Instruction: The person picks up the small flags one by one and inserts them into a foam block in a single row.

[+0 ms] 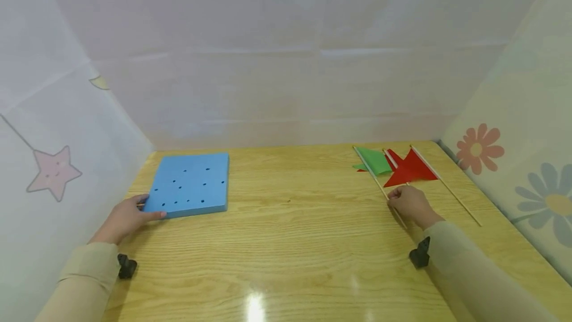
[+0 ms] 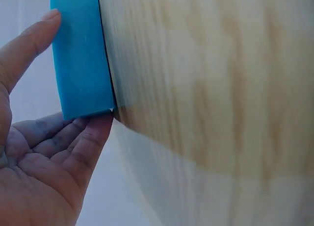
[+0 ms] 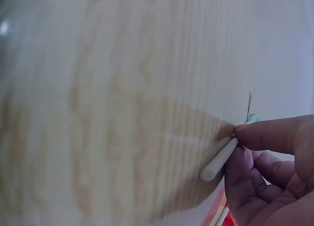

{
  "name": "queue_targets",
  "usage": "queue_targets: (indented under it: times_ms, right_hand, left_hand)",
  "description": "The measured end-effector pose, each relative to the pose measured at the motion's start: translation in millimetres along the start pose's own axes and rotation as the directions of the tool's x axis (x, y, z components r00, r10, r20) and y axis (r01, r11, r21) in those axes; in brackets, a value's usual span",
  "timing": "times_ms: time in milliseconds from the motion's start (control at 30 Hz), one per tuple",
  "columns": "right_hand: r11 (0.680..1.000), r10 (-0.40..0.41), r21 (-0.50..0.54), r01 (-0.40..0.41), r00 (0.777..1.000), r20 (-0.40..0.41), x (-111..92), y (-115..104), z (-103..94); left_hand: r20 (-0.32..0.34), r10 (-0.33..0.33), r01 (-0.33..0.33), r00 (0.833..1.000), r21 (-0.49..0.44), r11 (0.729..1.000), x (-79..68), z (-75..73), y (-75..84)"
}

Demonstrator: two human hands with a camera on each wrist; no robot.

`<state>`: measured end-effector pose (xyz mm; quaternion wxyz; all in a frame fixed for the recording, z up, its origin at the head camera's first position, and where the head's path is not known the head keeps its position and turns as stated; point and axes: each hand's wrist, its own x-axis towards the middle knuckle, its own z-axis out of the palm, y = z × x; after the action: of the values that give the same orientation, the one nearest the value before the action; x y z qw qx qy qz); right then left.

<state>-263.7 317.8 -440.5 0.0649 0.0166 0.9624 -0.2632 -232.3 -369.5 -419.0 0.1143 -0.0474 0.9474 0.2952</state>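
Observation:
My left hand point(image 1: 127, 218) is at the near left corner of a thick blue board point(image 1: 192, 183) with several small holes. The thumb lies along its front side and the other fingers touch its left side; in the left wrist view they look fairly straight, palm point(image 2: 44, 182) uncovered. On the right, my right hand point(image 1: 411, 205) pinches the thin wooden stick of a green flag point(image 1: 374, 160) between thumb and fingertips. In the right wrist view the stick's blunt end point(image 3: 210, 173) sticks out past the fingers. A red flag point(image 1: 413, 167) lies just beyond that hand.
The red flag's stick point(image 1: 460, 201) slants toward the right edge of the wooden table point(image 1: 290, 247). Another red flag point(image 1: 392, 157) on a stick is partly covered between them. Cloth walls point(image 1: 268, 88) stand along the back and both sides.

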Motion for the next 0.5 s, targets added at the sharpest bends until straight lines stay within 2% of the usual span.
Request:
queue_targets:
  times_ms: [200,500]
  right_hand:
    - [1.000,0.010,0.001,-0.010,1.000,0.011,0,-1,-0.1]
    - [1.000,-0.005,-0.022,0.004,1.000,-0.013,-1,-2,2.4]
  left_hand:
    - [-0.025,0.053,-0.051,0.998,0.074,0.996,1.9,1.1,1.9]
    - [-0.016,0.121,-0.119,0.993,0.095,0.988,3.3,4.0,12.6]
